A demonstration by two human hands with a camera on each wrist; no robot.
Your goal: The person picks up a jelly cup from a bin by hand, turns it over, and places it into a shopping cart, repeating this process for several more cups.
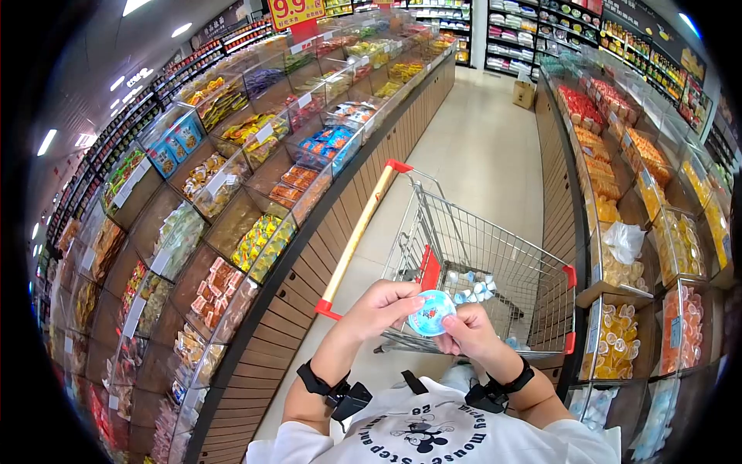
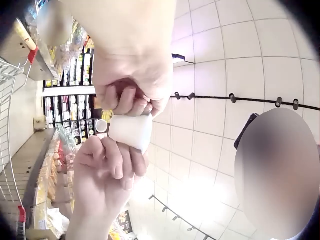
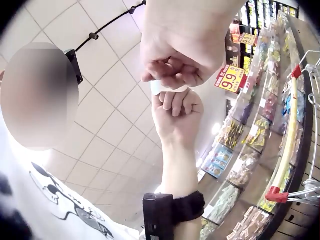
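A small cup with a blue printed lid (image 1: 431,313) is held between both hands above the cart's near end. My left hand (image 1: 384,308) pinches its left edge, and my right hand (image 1: 470,331) pinches its right edge. From below, the left wrist view shows the cup's white body (image 2: 131,131) between the curled fingers of my left hand (image 2: 132,82) and my right hand (image 2: 107,165). In the right wrist view the two hands cover most of the cup, with only a white part (image 3: 159,88) showing.
A metal shopping cart (image 1: 510,255) with a yellow handle (image 1: 359,232) stands ahead; several small cups (image 1: 475,286) lie inside. Bins of wrapped snacks (image 1: 263,243) line the left, more bins (image 1: 616,340) the right. A cardboard box (image 1: 524,93) sits down the aisle.
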